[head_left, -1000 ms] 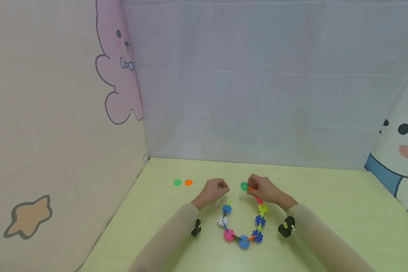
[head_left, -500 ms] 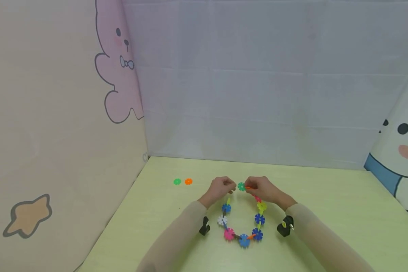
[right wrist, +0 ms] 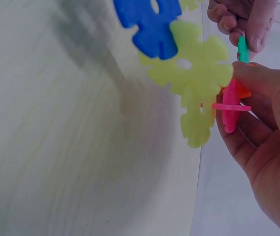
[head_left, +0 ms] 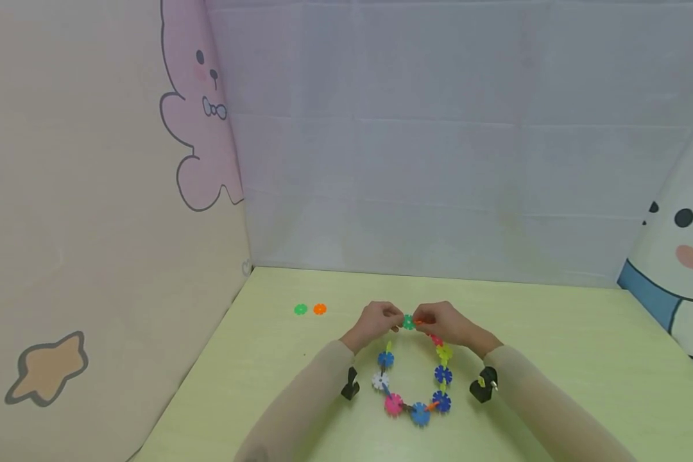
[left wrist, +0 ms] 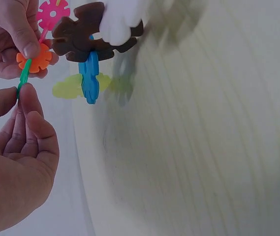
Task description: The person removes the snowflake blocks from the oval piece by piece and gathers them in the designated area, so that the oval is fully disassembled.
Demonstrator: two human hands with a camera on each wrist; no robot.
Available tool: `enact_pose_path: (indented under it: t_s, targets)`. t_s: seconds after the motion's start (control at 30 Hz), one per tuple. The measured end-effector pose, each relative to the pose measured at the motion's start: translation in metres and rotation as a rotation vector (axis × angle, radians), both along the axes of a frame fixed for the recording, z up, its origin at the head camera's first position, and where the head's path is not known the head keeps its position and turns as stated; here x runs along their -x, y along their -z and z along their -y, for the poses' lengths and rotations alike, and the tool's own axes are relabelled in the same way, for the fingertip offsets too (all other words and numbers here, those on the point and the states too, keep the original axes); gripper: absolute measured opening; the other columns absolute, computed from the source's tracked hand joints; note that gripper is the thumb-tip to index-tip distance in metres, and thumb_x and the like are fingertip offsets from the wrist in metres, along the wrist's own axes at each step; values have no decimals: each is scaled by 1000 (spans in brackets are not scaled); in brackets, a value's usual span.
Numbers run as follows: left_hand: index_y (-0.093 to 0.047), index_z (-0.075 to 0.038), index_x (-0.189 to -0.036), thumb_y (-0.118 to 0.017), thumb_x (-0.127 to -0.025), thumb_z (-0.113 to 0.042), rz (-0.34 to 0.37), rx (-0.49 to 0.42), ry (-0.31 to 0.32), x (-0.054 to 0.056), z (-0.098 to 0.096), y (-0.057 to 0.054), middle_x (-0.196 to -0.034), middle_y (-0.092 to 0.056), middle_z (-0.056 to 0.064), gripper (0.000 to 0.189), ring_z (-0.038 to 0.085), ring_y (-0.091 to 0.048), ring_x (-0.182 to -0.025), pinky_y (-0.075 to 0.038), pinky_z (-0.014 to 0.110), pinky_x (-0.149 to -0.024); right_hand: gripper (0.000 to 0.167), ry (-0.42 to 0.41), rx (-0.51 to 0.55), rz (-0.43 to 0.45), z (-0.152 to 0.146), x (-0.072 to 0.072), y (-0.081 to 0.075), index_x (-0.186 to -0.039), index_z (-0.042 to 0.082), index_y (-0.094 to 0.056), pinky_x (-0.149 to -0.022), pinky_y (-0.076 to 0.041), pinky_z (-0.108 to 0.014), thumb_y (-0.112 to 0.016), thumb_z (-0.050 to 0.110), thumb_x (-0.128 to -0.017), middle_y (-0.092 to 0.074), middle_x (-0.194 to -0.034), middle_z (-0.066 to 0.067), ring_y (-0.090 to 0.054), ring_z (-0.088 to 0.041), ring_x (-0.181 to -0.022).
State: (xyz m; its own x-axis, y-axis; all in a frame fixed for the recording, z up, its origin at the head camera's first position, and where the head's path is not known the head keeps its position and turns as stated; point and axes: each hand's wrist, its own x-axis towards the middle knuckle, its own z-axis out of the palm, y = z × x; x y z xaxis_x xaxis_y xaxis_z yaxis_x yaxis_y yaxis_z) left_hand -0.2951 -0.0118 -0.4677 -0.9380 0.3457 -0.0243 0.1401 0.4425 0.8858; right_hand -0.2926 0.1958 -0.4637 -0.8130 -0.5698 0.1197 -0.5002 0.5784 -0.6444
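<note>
In the head view my left hand (head_left: 374,325) pinches the edge of a green snowflake disc (head_left: 408,322) between thumb and forefinger. My right hand (head_left: 446,323), facing it, grips an orange snowflake disc (left wrist: 34,60) that is joined to the green one. From there a chain of linked plastic snowflake discs curves toward me: red-pink pieces, a yellow disc (head_left: 444,352), dark blue discs (head_left: 443,375), a lighter blue disc (head_left: 420,414), a pink disc (head_left: 393,405) and a white disc (head_left: 380,382). Its other end, a yellow-green disc (head_left: 389,346) standing on edge, lies just below my left hand.
Two loose snowflake discs, one green (head_left: 301,309) and one orange (head_left: 320,309), lie at the table's back left. The pale yellow table (head_left: 554,359) meets a cloth backdrop (head_left: 439,160) behind and a printed side panel (head_left: 121,256) at left.
My left hand has moved right, up to the green disc, and now pinches it. My right hand has come slightly left with the chain end, and the near part of the chain has shifted a little.
</note>
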Motion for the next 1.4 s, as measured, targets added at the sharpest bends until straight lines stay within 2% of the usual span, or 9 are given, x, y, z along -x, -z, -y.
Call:
enact_pose_path:
  t_s: [0.2, 0.47, 0.87, 1.1, 1.4]
  targets:
    - [-69, -6, -94, -64, -90, -16, 23, 3, 3, -1, 0, 0, -77, -67, -2, 12, 9, -61, -69, -49, 24, -62, 7, 10, -22, 19, 0, -3, 0, -94, 13, -65, -70, -52, -28, -66, 9, -89, -65, -90, 4, -60, -13, -81]
    - [-69, -4, -92, -64, -89, -13, 57, -59, -36, -4, 1, -1, -75, -66, 1, 11, 11, -62, -70, -51, 27, -66, 19, 47, -78, 35, -2, -7, -1, -99, 12, -63, -82, -51, -40, -72, 7, -83, -64, -95, 1, -60, -18, -89]
    - [-68, -4, -93, -65, -89, -14, 83, -59, -52, -4, 4, 1, -77, -67, 4, 11, 16, -62, -72, -51, 31, -69, 23, 20, -77, 11, -7, -12, -3, -102, 8, -62, -74, -52, -33, -71, 2, -82, -63, -98, -1, -59, -22, -90]
    - [-67, -4, -94, -66, -88, -13, 85, -52, -43, -6, 6, 2, -76, -68, 2, 11, 13, -62, -68, -51, 28, -65, 23, 8, -94, -3, -10, -8, 0, -103, 10, -64, -78, -52, -39, -71, 4, -83, -63, -99, -1, -60, -23, -91]
    - [-68, -6, -96, -66, -86, -11, 78, -32, -2, -8, 6, 4, -76, -67, 1, 12, 13, -62, -69, -50, 30, -66, 24, -21, -95, -65, -10, -8, -2, -105, 7, -66, -80, -52, -38, -70, 1, -82, -65, -100, -2, -62, -21, -90]
